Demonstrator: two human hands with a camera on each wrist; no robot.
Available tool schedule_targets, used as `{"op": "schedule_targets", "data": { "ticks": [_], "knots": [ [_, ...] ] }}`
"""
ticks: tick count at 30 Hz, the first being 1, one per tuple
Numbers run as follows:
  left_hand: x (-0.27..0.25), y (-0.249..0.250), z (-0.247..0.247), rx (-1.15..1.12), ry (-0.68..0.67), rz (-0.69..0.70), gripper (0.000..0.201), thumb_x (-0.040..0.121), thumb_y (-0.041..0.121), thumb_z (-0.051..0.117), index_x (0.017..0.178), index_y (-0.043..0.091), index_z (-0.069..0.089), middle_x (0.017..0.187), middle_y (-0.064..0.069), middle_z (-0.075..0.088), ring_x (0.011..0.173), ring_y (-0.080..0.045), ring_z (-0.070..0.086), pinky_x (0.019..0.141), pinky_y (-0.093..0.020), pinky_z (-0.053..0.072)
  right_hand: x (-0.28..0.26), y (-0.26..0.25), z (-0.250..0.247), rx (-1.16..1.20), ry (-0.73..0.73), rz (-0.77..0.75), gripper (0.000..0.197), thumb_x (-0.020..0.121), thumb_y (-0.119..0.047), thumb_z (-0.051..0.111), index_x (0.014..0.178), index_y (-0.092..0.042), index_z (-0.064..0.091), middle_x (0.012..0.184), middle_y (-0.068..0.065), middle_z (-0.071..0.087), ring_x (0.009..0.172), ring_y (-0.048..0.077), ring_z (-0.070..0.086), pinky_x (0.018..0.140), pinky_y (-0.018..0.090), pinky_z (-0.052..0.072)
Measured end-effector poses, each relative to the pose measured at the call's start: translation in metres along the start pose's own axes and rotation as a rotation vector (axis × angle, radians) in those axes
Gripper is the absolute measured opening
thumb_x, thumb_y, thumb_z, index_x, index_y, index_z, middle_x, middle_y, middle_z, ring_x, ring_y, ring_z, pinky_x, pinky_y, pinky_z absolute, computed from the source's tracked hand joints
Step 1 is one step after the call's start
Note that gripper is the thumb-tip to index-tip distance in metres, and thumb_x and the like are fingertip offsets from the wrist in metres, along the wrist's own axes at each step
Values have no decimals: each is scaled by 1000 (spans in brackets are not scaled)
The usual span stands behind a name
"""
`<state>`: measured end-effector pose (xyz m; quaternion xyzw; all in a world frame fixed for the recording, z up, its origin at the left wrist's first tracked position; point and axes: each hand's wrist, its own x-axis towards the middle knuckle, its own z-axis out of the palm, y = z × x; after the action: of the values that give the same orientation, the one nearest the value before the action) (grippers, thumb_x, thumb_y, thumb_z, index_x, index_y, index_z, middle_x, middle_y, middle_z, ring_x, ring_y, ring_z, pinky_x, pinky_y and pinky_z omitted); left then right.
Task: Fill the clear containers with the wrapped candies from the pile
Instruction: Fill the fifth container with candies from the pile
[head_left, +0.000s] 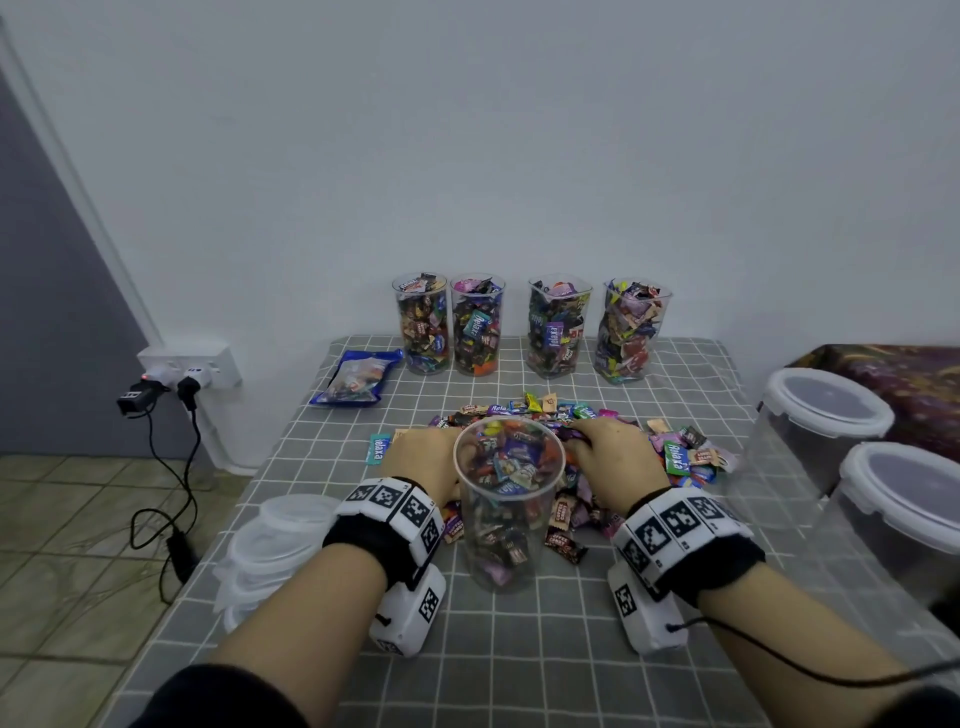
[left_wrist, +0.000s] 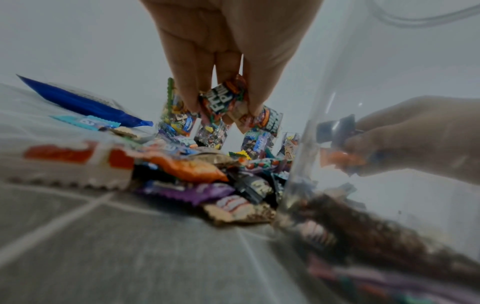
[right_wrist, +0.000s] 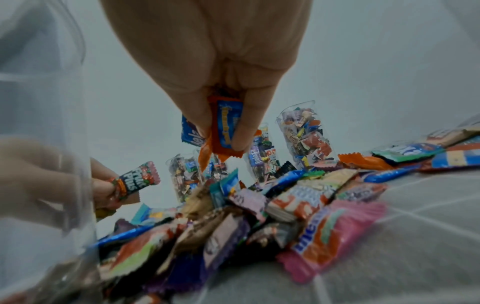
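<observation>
Four clear tumblers (head_left: 530, 325) at twelve o'clock stand full, a fifth tumbler (head_left: 506, 506) before me is partly filled, and my left hand (head_left: 423, 457) and right hand (head_left: 613, 460) each pinch candies above the pile (head_left: 670, 449) just behind it.

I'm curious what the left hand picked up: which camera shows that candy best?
The left wrist view: the Fruit Plus candy sits close, pinched by the left hand. The right wrist view shows it small, label readable. In the head view, the hand hides it.
</observation>
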<state>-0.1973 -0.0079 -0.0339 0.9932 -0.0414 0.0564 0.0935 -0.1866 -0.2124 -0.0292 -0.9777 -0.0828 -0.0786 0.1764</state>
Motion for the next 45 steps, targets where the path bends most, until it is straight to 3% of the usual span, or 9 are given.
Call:
{"op": "schedule_targets", "data": {
  "ticks": [7,12,20,26,38,40,42,43,45],
  "knots": [
    [-9,-4,-13,-351,150,-64,27,94,32,52,117,27,66,110,0,69,102,-19,61,88,-31,48,-14,-12,-38,196,106,-25,24,97,-20,49,110,-10,66,103,10,66,97,29,58,75,33,40],
    [-7,-6,-24,-424,271,-92,26,94,29,53,115,24,67,106,2,71,97,-16,62,87,-29,47,-23,-33,-67,268,212,-151,25,96,-18,51,113,-8,66,102,9,66,94,25,57,75,30,37],
    [-6,-6,-43,-509,431,-68,25,92,24,58,113,19,69,94,-3,70,76,-8,53,73,-19,40,-38,-57,-74,210,214,-356,25,94,-19,55,117,-12,65,102,5,65,96,19,57,79,23,37],
    [-7,-7,-48,-545,432,-53,25,91,25,57,112,19,69,95,-1,70,80,-13,60,76,-25,46,-44,-66,-65,121,123,-446,25,93,-15,52,114,-9,64,103,8,65,98,25,57,83,38,43],
    [-11,-1,-52,-551,445,-34,24,92,25,57,111,19,69,85,4,65,77,-9,56,72,-19,38,-45,-64,-52,171,116,-509,31,86,-20,55,113,-9,65,105,5,65,96,23,60,79,38,49],
    [-12,0,-53,-557,447,-22,23,91,25,57,110,19,70,87,1,68,77,-9,57,74,-20,39,-46,-61,-49,224,170,-484,35,84,-28,52,111,-10,67,106,3,66,95,20,61,80,32,49],
    [-13,1,-55,-577,444,-14,23,91,24,57,110,19,70,85,2,68,77,-10,58,75,-21,42,-48,-57,-46,305,230,-448,45,84,-40,50,117,-12,63,117,1,62,106,15,56,90,21,40],
    [-14,1,-57,-588,447,-11,23,91,24,57,110,19,70,84,3,68,77,-11,59,75,-22,43,-49,-54,-45,367,215,-413,53,83,-45,52,125,-14,57,125,-2,57,114,11,50,94,16,33],
    [-17,3,-62,-613,456,-5,23,92,23,58,111,19,70,83,4,67,75,-12,61,74,-22,45,-52,-46,-42,533,53,-297,77,75,-54,60,142,-23,37,139,-9,42,128,4,36,104,18,26]
  ]
}}
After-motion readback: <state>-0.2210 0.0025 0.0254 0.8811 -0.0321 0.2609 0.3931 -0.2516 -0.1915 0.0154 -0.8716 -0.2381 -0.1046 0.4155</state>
